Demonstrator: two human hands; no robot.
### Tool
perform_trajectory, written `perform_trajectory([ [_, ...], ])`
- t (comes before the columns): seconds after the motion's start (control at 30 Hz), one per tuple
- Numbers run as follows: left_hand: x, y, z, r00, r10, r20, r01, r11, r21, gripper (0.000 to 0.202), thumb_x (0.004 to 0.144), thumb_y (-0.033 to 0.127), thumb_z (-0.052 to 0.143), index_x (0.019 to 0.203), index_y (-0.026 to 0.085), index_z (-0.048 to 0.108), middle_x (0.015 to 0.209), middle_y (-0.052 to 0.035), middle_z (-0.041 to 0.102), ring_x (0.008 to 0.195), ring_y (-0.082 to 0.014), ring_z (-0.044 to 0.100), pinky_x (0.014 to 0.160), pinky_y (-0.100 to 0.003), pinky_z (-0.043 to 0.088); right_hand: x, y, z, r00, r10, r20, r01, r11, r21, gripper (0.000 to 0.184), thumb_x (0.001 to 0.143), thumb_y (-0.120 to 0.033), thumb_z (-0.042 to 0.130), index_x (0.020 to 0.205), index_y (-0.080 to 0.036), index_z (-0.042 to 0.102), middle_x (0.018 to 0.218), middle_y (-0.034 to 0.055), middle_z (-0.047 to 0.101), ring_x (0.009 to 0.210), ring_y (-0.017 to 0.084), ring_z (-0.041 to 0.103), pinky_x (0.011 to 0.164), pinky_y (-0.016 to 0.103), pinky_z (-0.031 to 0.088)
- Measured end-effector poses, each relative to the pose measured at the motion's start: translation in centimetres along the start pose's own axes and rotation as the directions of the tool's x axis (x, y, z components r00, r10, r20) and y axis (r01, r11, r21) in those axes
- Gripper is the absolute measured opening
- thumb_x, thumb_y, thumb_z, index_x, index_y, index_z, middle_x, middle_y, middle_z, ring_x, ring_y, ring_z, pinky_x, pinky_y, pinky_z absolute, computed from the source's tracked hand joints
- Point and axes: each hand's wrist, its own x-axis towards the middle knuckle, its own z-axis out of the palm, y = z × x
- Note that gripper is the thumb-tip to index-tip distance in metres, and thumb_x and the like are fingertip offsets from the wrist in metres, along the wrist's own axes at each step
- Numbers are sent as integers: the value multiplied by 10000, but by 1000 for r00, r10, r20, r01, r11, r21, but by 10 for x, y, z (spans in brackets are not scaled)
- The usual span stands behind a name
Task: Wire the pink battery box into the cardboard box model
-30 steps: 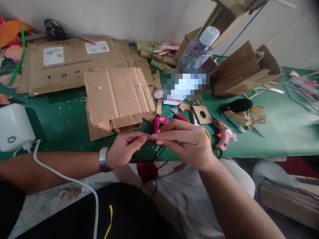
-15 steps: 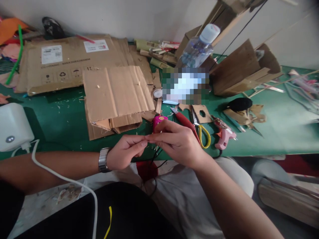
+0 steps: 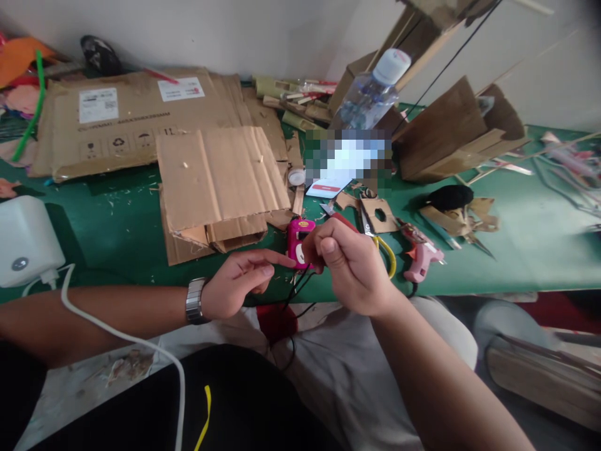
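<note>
Below a pale wall [image 3: 263,37], we look over a smooth green tabletop [image 3: 539,250]. Our left hand [image 3: 235,285] stretches its index finger forward, thumb close beside the curled others; our right hand [image 3: 354,266], apart from it, is loosely curled with the thumb uppermost. We cannot quite tell whether either pinches something small. A glossy, rounded magenta case [image 3: 293,241] lies by the fingertips, partly covered by the right hand, between a creased cardboard box [image 3: 220,178] and yellow-handled scissors [image 3: 384,242]
</note>
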Motion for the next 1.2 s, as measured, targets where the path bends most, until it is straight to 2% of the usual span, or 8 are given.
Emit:
perform_trajectory([
  [0.17,1,3,2,1000,8,-10,-8,1000,-22,350,1026,422,639,1177,130,759,572,80,367,524,-82,303,502,-242,236,1,-1,-3,999,26,-23,-24,998,62,415,1122,-417,515,771,-204,574,673,-13,583,583,111,516,554,251,397],
  [0.3,2,2,2,1000,12,-14,-13,999,-37,316,1020,420,649,1127,139,746,569,87,360,514,-77,298,499,-235,241,1,-4,-10,993,107,-58,-104,993,59,520,1115,-480,510,678,-201,545,602,-11,546,544,110,491,508,265,348],
  [0.43,3,-1,0,1000,19,-19,-20,999,-34,306,1015,437,656,1083,148,730,569,89,366,512,-77,304,508,-236,257,3,-2,-22,981,128,-145,-120,991,63,572,1063,-553,593,620,-192,584,565,-2,566,526,111,515,502,266,372],
  [0.6,3,-2,0,1000,23,-11,-24,999,-40,338,1009,484,657,1065,154,706,561,94,371,500,-77,302,508,-237,261,7,2,-42,961,180,-212,-170,983,62,475,953,-564,764,671,-186,704,588,5,651,509,96,570,476,232,434],
  [0.7,3,-2,-1,999,32,-3,-32,999,-43,344,1010,494,654,1061,157,700,555,98,361,500,-79,305,513,-239,272,5,2,-55,928,214,-307,-204,977,65,401,885,-531,848,693,-188,765,622,31,707,509,99,595,451,227,449],
  [0.87,3,-4,-1,999,43,2,-43,998,-50,343,1013,496,650,1066,161,703,547,101,342,507,-86,309,525,-249,289,-2,4,-70,855,229,-465,-226,972,63,169,769,-285,958,749,-185,824,666,45,755,515,100,623,443,223,476],
  [1.0,3,-4,-1,999,39,2,-39,998,-46,337,1012,490,653,1065,162,705,549,100,350,506,-83,307,529,-252,290,-6,8,-73,859,241,-451,-209,970,120,167,704,-134,966,718,-189,809,683,23,756,516,95,638,467,218,521],
  [1.2,3,-5,-2,999,37,1,-37,998,-44,344,1010,495,654,1062,158,700,556,95,371,509,-84,312,531,-253,291,-5,5,-65,873,280,-400,-223,958,183,71,802,-203,914,807,-186,846,672,39,772,534,127,676,482,242,586],
])
